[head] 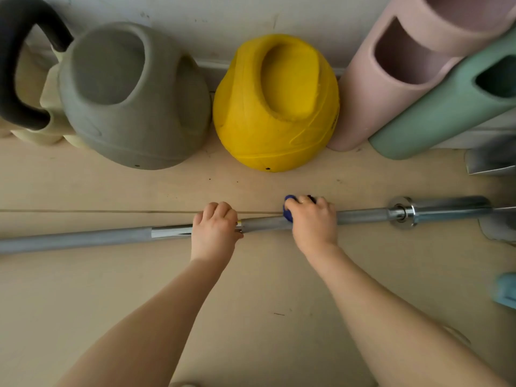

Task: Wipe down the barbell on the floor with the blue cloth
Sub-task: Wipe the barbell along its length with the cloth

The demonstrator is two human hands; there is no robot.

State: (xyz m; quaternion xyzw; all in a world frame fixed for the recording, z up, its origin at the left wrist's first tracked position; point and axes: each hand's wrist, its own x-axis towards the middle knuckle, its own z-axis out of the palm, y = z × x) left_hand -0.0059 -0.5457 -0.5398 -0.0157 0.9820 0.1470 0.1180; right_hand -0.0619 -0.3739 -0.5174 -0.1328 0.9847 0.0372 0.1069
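A long steel barbell [83,238] lies across the tan floor from left to right, its collar and sleeve at the right. My left hand [215,230] is closed around the shaft near the middle. To its right, my right hand [312,222] is wrapped over the shaft with the blue cloth [288,212] bunched under its fingers and pressed against the bar. Only a small part of the cloth shows at the thumb side and above the knuckles.
Behind the bar, against the wall, stand a grey soft kettlebell [131,107], a yellow one [276,113], a black-handled one [16,65] at far left, and pink [391,79] and green [446,107] cylinders at right. A pale blue object [506,291] sits at the right edge.
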